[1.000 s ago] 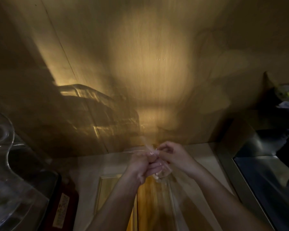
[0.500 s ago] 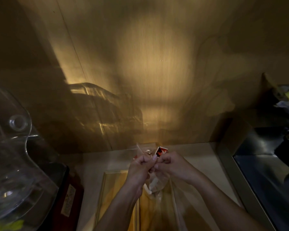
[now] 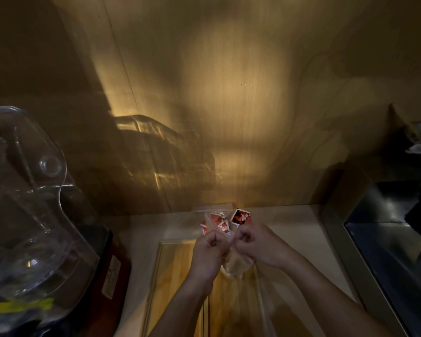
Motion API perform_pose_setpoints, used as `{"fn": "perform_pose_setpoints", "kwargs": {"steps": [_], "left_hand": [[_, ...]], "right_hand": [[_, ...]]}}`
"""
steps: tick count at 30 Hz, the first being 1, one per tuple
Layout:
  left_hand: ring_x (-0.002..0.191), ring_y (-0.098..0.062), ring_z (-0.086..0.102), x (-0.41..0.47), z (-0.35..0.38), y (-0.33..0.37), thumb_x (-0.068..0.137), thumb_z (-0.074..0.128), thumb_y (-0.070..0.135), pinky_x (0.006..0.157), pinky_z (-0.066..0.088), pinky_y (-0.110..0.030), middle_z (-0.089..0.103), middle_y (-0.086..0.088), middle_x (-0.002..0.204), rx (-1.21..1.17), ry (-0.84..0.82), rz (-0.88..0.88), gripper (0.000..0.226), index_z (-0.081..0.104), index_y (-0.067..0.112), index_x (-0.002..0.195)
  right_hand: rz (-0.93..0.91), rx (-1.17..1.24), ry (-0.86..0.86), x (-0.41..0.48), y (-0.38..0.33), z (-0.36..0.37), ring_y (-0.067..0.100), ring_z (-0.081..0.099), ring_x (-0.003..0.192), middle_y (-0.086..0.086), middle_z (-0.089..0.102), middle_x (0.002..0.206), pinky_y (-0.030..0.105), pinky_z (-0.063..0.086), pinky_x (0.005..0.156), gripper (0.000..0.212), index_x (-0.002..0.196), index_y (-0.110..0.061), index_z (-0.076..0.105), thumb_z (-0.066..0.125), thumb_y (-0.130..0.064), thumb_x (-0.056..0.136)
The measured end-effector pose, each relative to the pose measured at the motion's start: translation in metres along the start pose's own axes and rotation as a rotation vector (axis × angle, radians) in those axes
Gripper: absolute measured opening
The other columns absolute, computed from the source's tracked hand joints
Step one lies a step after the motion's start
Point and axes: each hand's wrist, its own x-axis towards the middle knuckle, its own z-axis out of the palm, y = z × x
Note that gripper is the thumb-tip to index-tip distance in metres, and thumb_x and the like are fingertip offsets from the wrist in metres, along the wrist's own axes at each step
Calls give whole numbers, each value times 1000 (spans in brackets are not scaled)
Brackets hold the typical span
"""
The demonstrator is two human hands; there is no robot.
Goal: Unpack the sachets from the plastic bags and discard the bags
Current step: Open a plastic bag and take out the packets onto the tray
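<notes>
Head view shows the left hand [image 3: 210, 248] and right hand [image 3: 255, 243] fisted close together, both pinching a clear plastic bag [image 3: 233, 263] above the counter [image 3: 289, 229] near its back edge. Red sachets [image 3: 240, 216] poke from the bag's top. Opening seems underway; next, I judge, pull the sachets free.

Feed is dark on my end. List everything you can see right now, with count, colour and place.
plastic bag: one, clear, pinched between both hands above the counter
sachets: several, red and white, sticking out of the bag top; exact count unclear
clear plastic container: one, transparent, far left
wooden panel: one, light brown, under the hands
counter: one, pale, against the wooden wall
left hand: closed on the bag
right hand: closed on the bag
</notes>
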Motion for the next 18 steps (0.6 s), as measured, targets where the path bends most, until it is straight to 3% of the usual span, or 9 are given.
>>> {"fn": "perform_pose_setpoints", "kwargs": {"steps": [5, 9, 14, 18], "left_hand": [[47, -6, 42, -5, -4, -3, 84, 54, 0, 44, 35, -16, 47, -2, 56, 31, 0, -40, 15, 56, 5, 70], [47, -3, 43, -7, -8, -6, 85, 53, 3, 46, 38, -15, 47, 0, 56, 93, -1, -32, 17, 55, 6, 68], [54, -13, 45, -15, -7, -17, 80, 59, 8, 57, 39, -31, 47, 2, 56, 395, 37, -2, 24, 48, 14, 59], [60, -20, 48, -20, -10, -21, 78, 59, 13, 58, 40, -37, 48, 1, 60, 526, 102, -9, 22, 45, 18, 62]], "right_hand": [[-43, -206, 47, -4, 0, 11, 3, 47, 58, -9, 52, 60, 20, 34, 55, 10, 70, -18, 59, 55, -17, 79], [-59, -272, 32, -7, 0, 16, 10, 49, 64, -7, 52, 64, 27, 36, 59, 11, 73, -19, 55, 52, -19, 84], [-44, -490, 145, -11, 8, 17, 31, 60, 86, 15, 67, 93, 32, 37, 66, 15, 84, -10, 57, 46, -21, 86], [70, -514, 86, -15, 11, 15, 30, 61, 89, 12, 67, 95, 33, 40, 67, 12, 83, -15, 58, 52, -25, 81]]}}
